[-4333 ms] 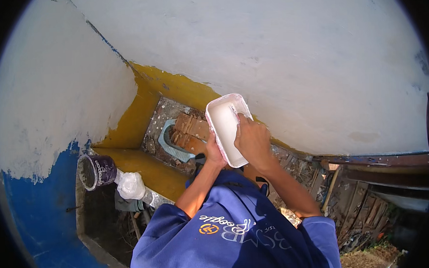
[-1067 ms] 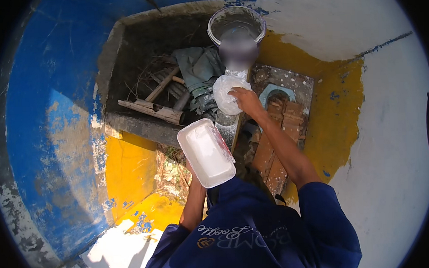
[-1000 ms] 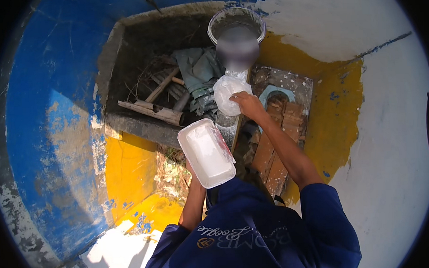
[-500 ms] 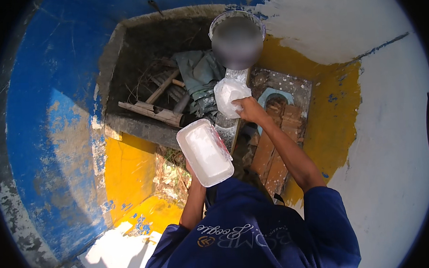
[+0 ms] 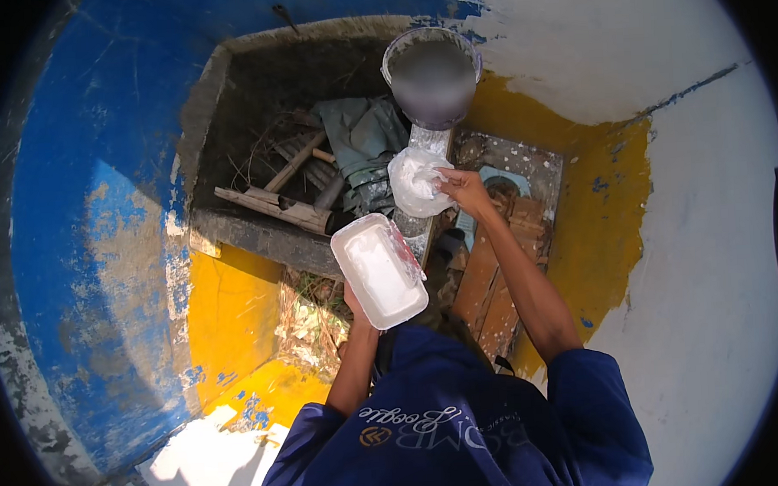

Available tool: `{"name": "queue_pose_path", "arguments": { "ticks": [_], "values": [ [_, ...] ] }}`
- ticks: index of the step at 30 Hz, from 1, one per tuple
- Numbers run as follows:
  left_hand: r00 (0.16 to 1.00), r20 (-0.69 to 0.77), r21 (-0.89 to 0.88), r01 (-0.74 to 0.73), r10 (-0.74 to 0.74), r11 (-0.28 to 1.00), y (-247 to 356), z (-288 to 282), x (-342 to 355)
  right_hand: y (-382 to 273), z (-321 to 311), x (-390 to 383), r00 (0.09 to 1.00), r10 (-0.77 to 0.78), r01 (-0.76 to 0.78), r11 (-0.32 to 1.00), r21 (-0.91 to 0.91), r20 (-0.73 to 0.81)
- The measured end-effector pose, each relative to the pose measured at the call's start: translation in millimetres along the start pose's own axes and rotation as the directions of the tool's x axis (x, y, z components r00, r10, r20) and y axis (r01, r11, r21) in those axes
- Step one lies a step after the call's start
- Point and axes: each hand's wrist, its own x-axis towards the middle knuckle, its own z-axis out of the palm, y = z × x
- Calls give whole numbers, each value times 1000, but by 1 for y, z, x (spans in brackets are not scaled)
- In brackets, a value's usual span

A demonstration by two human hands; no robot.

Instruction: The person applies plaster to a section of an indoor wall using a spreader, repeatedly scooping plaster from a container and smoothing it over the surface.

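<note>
My left hand (image 5: 357, 307) is closed round the near left side of a rectangular white paint tub (image 5: 380, 272), its fingers mostly hidden beneath. White residue coats the inside of the tub, and a red patch shows on its right side. With fingertips pinched together, my right hand (image 5: 465, 190) grips the right edge of a clear plastic bag (image 5: 418, 183) that has white stuff in it. The bag rests on a narrow paint-spotted ledge (image 5: 430, 139), its mouth partly spread. Just beyond it stands a bucket (image 5: 435, 111) with a blurred interior.
Left of the ledge, a dark concrete basin (image 5: 264, 70) holds wood scraps (image 5: 275, 209) and a grey-green cloth (image 5: 358, 136). Reddish-brown boards (image 5: 486, 282) lie below my right forearm, near a pale blue squat toilet (image 5: 499, 176). Blue, yellow and white painted walls (image 5: 605, 216) surround me.
The paint tub has shifted slightly right and away from me. My right hand has risen a little to the right, and the bag's mouth is spread wider.
</note>
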Motion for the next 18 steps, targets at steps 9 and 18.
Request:
{"name": "queue_pose_path", "arguments": {
  "ticks": [9, 18],
  "values": [
    [988, 153, -10, 32, -30, 999, -19, 44, 29, -120, -3, -128, 917, -391, 395, 917, -55, 77],
    [991, 129, 116, 16, -31, 993, -29, 110, 26, -133, 0, -173, 610, -724, 735, 365, -572, 322]
  ]
}}
